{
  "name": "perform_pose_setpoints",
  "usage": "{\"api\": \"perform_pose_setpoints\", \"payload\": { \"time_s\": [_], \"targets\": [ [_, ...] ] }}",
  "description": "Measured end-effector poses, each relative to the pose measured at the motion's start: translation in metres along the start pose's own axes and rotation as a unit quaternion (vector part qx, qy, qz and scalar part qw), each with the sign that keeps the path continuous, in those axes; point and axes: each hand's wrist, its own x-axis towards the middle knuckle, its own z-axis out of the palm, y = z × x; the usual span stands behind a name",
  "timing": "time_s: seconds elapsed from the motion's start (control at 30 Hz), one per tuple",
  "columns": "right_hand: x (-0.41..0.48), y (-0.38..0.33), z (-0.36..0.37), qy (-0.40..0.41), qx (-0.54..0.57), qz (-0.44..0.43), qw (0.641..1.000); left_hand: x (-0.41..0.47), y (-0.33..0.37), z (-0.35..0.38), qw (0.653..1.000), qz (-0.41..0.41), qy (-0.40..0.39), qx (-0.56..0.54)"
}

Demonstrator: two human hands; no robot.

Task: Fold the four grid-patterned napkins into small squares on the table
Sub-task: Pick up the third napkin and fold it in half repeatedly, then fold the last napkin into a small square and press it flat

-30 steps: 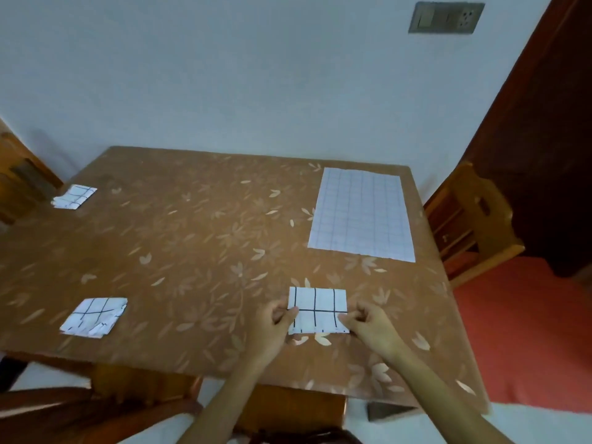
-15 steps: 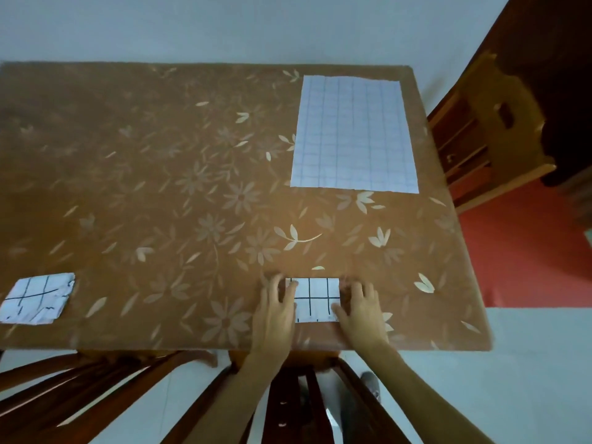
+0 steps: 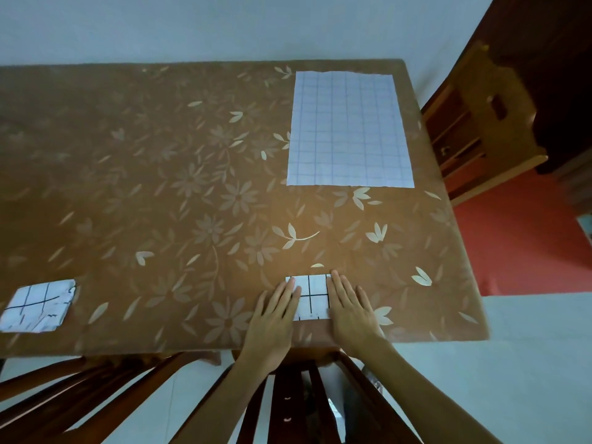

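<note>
A small folded grid-patterned napkin (image 3: 312, 296) lies near the table's front edge. My left hand (image 3: 275, 318) lies flat on its left side, and my right hand (image 3: 350, 310) lies flat on its right side, fingers straight, both pressing it onto the table. A large unfolded grid napkin (image 3: 347, 129) lies flat at the far right of the table. Another folded napkin (image 3: 37, 306) sits at the front left, partly cut off by the frame edge. No other napkin is in view.
The brown table (image 3: 160, 187) has a flower-patterned cover. A wooden chair (image 3: 480, 123) stands at the right side. Dark wooden chair slats (image 3: 288, 405) are below the front edge, under my arms. A pale wall lies behind the table.
My hands went from pinching the folded napkin's sides to lying flat on it. The view tilted down and closer, so the far-left folded napkin left the frame.
</note>
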Motion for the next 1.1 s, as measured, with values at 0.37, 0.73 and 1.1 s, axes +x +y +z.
{"api": "perform_pose_setpoints", "payload": {
  "time_s": [0.37, 0.73, 1.1],
  "targets": [
    [-0.025, 0.011, -0.040, 0.004, 0.074, -0.006, 0.997, -0.003, 0.027, -0.047, 0.997, -0.054, -0.028, -0.050],
    [-0.069, 0.092, -0.088, 0.020, 0.149, 0.044, 0.988, 0.028, 0.101, -0.094, 0.995, -0.077, -0.058, -0.031],
    [-0.143, 0.273, -0.115, 0.040, 0.221, 0.080, 0.971, 0.089, 0.272, -0.107, 0.998, -0.037, -0.020, -0.050]
  ]
}}
